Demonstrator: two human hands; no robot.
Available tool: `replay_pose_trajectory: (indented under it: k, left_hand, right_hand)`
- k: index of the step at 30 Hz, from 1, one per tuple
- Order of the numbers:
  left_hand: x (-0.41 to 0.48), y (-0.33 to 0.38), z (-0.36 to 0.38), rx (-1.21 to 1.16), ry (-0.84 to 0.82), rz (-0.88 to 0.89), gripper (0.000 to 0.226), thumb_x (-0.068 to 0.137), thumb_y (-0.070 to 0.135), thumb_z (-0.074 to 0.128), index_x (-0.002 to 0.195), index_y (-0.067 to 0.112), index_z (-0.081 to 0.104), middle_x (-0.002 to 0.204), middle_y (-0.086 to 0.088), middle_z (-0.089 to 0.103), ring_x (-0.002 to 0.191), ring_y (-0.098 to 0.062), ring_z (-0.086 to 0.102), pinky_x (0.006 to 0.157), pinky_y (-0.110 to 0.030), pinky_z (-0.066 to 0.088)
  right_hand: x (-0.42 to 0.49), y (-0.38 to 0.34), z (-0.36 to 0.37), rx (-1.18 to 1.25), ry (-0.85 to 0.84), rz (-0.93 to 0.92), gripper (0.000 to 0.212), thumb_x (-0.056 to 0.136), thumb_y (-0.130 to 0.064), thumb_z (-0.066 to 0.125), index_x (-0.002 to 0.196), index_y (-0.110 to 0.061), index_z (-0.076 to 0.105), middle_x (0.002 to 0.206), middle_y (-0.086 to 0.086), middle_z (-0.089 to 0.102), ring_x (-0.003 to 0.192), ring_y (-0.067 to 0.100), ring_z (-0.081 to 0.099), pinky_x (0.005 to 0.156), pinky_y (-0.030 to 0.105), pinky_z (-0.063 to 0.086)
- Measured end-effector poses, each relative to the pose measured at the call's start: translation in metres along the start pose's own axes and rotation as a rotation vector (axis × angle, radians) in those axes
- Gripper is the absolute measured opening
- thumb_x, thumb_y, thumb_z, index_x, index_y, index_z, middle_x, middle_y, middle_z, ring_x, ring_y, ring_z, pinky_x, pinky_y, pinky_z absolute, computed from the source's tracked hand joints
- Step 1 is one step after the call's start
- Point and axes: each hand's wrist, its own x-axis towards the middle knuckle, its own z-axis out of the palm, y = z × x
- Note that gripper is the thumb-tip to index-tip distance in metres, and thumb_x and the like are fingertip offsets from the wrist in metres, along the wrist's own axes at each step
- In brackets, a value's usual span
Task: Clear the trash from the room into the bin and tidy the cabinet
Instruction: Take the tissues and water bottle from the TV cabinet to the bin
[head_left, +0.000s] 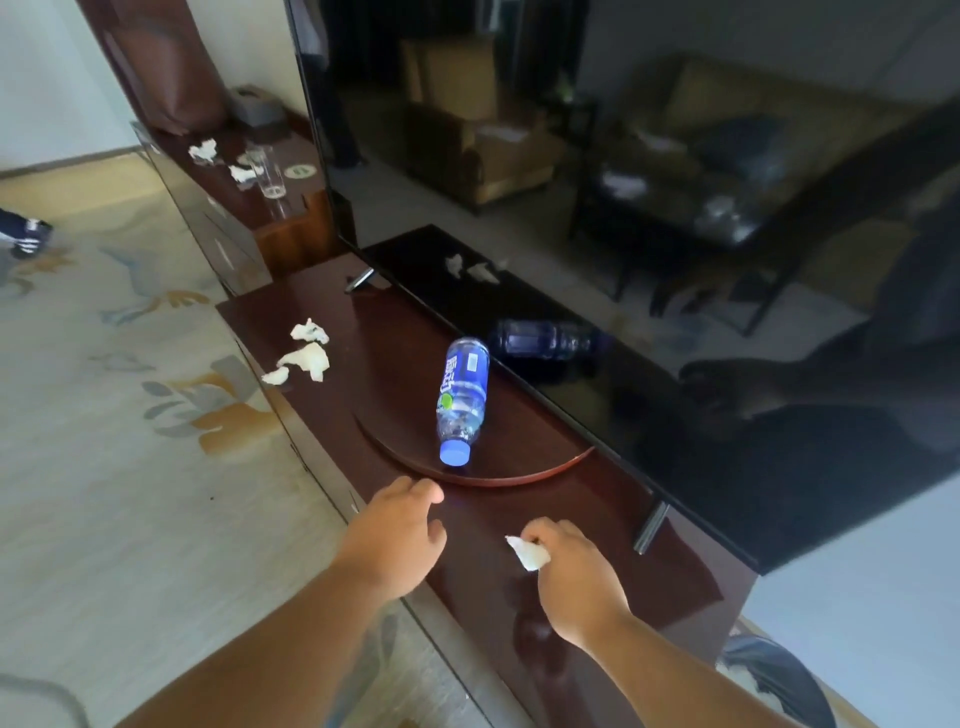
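Head view showed our right hand (574, 571) pinching a crumpled tissue (529, 553) above the near end of the dark cabinet (597, 525), close to the television's foot (649, 527). Our left hand (397, 540) hovered over the front edge, fingers loosely parted and holding nothing. A water bottle (464, 397) lay on its side, cap toward us, across a curved tray rim (498, 478). More tissue scraps (306, 353) sat near the front edge farther along, with bare top between. A bin (779, 680) stood beyond the cabinet's near end.

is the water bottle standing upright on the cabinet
No, the water bottle lies on its side on the cabinet, its blue cap pointing toward the hands.
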Motion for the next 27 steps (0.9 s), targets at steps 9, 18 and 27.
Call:
replay_pose_trajectory:
  k: [9,18,27]
  left_hand:
    - [0.028,-0.002,-0.085,0.281,0.002,0.074,0.051,0.089,0.026,0.049,0.138,0.028,0.037,0.126,0.003,0.046,0.124,-0.019,0.043,0.098,-0.037,0.045]
    - [0.098,-0.008,-0.088,0.223,-0.05,0.204,0.051,0.088,0.029,0.051,0.138,0.029,0.037,0.127,0.005,0.045,0.125,-0.017,0.042,0.097,-0.036,0.045]
    - [0.207,-0.048,-0.081,0.427,-0.202,0.599,0.076,0.084,0.021,0.055,0.149,0.032,0.018,0.144,0.005,0.031,0.131,-0.018,0.035,0.103,-0.033,0.038]
  right_hand:
    - [0.01,-0.03,-0.07,0.049,0.075,-0.145,0.03,0.088,-0.011,0.041,0.062,-0.024,0.045,0.08,-0.006,0.053,0.076,0.01,0.052,0.067,0.022,0.041]
    - [0.037,-0.038,-0.069,0.068,0.159,-0.036,0.032,0.087,-0.031,0.052,0.059,-0.021,0.04,0.077,-0.005,0.046,0.067,0.011,0.048,0.06,0.022,0.038]
    - [0.089,-0.076,-0.051,0.104,0.255,0.233,0.014,0.086,-0.02,0.05,0.073,-0.025,0.054,0.087,-0.007,0.052,0.076,0.007,0.055,0.068,0.024,0.049]
